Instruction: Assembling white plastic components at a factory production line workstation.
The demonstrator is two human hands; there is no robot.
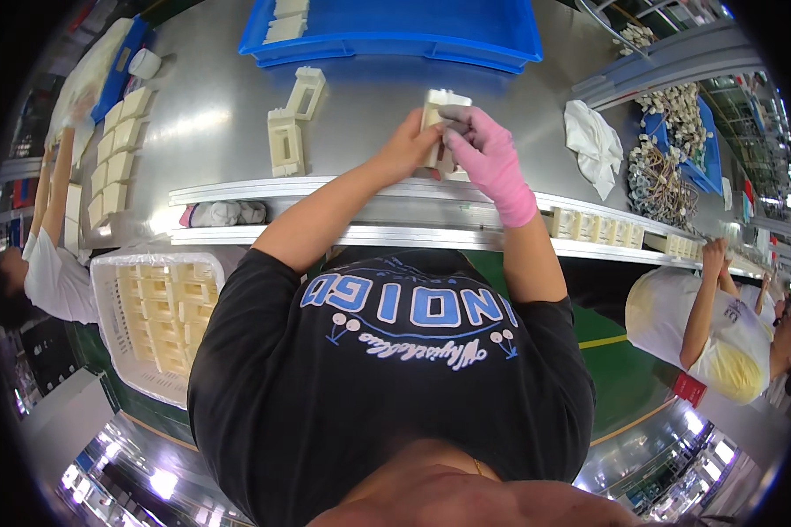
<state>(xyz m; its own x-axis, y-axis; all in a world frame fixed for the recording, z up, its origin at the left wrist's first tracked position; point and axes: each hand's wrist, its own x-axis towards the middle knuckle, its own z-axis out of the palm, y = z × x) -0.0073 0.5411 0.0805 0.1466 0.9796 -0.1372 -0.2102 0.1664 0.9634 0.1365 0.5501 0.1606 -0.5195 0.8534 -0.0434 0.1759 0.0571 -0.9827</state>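
Note:
Both my hands hold one cream plastic part [435, 110] above the grey metal worktable [211, 114]. My bare left hand [410, 145] grips its left side. My right hand [483, 149], in a pink glove, closes over its right side and top. Two more cream frame-shaped parts [286, 140] [307, 91] lie on the table to the left of my hands. My forearms reach up from my black printed shirt.
A blue tray [395, 35] with cream parts stands at the table's far edge. A white crate [163, 325] full of cream parts sits lower left. A white rag [593, 140] and a blue bin of small parts [677, 149] lie right. Other people work at both sides.

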